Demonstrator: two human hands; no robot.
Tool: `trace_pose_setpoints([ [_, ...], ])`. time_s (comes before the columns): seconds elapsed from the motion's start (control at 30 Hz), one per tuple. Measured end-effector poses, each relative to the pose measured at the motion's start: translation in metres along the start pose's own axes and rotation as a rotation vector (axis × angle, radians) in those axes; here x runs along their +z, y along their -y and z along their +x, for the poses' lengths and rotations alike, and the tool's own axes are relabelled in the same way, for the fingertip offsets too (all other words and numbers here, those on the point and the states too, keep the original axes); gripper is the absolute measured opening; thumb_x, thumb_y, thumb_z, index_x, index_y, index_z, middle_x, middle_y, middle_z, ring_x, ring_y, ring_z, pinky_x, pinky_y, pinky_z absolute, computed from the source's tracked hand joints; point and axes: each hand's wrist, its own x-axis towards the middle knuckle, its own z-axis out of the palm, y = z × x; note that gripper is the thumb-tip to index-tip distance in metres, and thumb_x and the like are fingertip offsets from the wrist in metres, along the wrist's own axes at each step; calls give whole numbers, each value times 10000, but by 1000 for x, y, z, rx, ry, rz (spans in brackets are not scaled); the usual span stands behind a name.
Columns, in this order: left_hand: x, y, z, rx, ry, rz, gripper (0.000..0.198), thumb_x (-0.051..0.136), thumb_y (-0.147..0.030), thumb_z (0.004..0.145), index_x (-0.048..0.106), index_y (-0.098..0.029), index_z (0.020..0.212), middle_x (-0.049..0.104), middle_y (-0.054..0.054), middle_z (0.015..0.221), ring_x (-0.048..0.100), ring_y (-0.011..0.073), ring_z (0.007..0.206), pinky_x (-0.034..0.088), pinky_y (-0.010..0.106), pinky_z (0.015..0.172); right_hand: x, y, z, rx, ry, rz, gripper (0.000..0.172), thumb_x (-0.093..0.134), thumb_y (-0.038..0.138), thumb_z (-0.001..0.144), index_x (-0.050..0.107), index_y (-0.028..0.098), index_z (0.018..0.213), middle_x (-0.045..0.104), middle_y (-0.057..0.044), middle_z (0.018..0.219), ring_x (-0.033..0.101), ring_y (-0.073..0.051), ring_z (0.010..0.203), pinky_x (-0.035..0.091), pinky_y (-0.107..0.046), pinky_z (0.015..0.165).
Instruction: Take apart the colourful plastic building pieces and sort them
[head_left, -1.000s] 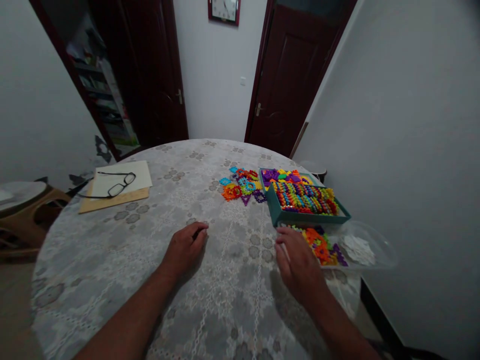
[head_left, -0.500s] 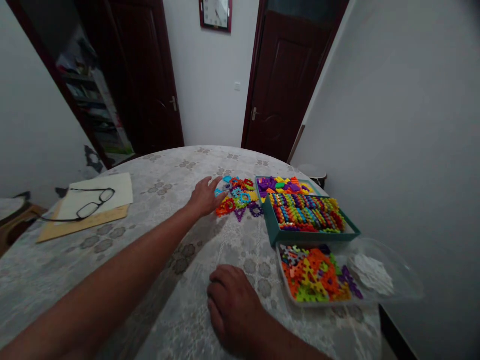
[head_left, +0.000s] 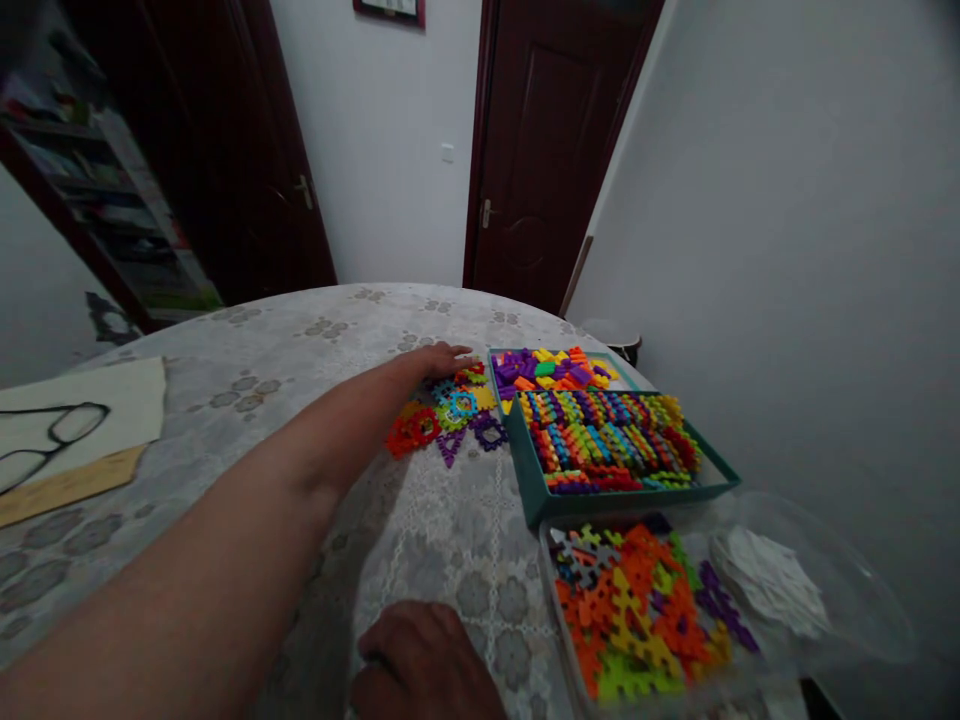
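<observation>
Two doors [head_left: 544, 140] face the cloth [head_left: 442, 520]; three boxes [head_left: 525, 480], one pile [head_left: 448, 413] — left hand [head_left: 446, 359] over it, right hand [head_left: 427, 660] curled, grips unclear.

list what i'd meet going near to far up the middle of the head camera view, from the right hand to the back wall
right hand, fingers curled → purple triangular plastic frame → bright blue plastic ring → left hand, arm outstretched → small white square wall plate
</observation>
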Motion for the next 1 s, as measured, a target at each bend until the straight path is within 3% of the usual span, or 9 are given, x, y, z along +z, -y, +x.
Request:
trace_pose_setpoints([
  [0.1, 7, 0, 2, 41, 40, 2, 837, 479, -886, 910, 675, -351, 1524, 751, 106, 1393, 655, 345, 1319, 464, 431, 1160, 3, -2, -2, -14, 59, -16, 145, 755, 220, 851, 653, 264, 943, 751, -31, 1030, 704, -247, 936, 578, -365, 716],
  [0.23, 12, -3, -21, 60, 53, 2, 768, 538, -847, 918, 698, -366, 1495, 762, 98, 1341, 676, 317, 1274, 479, 412, 1141, -7, -7, 1, -76, -2, 33, 158, 758, 240, 844, 656, 253, 964, 764, -27, 1069, 708, -246, 970, 593, -366, 794],
  [0.33, 16, -11, -52, 50, 47, 1, 740, 534, -820, 955, 696, -345, 1499, 706, 138, 1435, 640, 339, 1332, 448, 463, 1173, -21, -8, 7, -77, -40, 95, 171, 743, 206, 829, 651, 240, 969, 760, -29, 1051, 700, -242, 966, 586, -372, 848],
  [0.5, 29, -26, -111, 11, 24, -9, 670, 456, -812, 1003, 637, -439, 1530, 577, 132, 1597, 503, 451, 1489, 396, 707, 1178, -57, 2, 23, -49, -7, 162, 268, 646, 56, 817, 658, 207, 1037, 735, -62, 1045, 667, -233, 975, 566, -369, 867],
  [0.63, 38, -32, -153, 16, -21, -27, 623, 484, -791, 1010, 676, -440, 1488, 618, 114, 1528, 542, 414, 1450, 425, 632, 1188, -78, 7, 31, 43, -57, 138, 284, 588, 24, 892, 666, 198, 1103, 715, -91, 1107, 631, -249, 1055, 544, -422, 973],
  [0.77, 44, -39, -191, 55, -82, -33, 597, 529, -772, 1005, 730, -409, 1434, 667, 113, 1447, 597, 385, 1383, 470, 540, 1157, -85, 0, 35, 39, -170, 101, 279, 566, 23, 942, 673, 203, 1126, 708, -93, 1153, 609, -255, 1131, 508, -447, 1048],
  [1.0, 46, -51, -251, 59, -75, -51, 523, 551, -717, 1027, 739, -422, 1416, 639, 113, 1526, 549, 391, 1456, 439, 601, 1181, -87, -13, 35, 138, -206, -69, 206, 596, 72, 960, 698, 214, 1068, 733, -86, 1155, 607, -275, 1152, 452, -473, 1072],
])
